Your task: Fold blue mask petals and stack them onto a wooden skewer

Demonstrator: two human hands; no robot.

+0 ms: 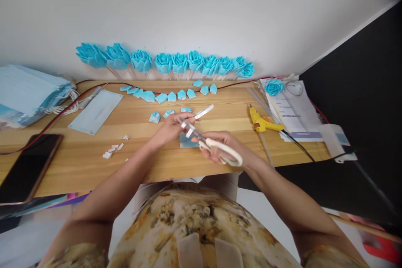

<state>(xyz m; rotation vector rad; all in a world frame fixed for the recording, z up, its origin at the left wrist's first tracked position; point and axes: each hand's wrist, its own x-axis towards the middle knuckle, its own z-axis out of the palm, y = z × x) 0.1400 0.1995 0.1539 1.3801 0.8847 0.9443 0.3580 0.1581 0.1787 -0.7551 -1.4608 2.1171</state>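
Note:
My left hand (173,127) pinches a narrow white strip (204,112), which sticks out past the fingertips to the right. In my right hand (228,144) is a pair of scissors with cream handles (226,153); the blades point left, close by the left fingers. A small white piece (189,132) shows at the blades; whether it is cut free I cannot tell. Under the hands lies a flat blue piece (187,141), partly hidden. Just beyond are folded blue petals with white on them, one (154,117) left of my left hand. White scraps (108,155) lie to the left.
Blue flowers on sticks (163,63) lean along the wall behind a row of blue petals (161,98). At right are a yellow glue gun (264,121), papers (298,113) and a loose flower (274,87). Leftward lie a phone (28,167) and face masks (96,111).

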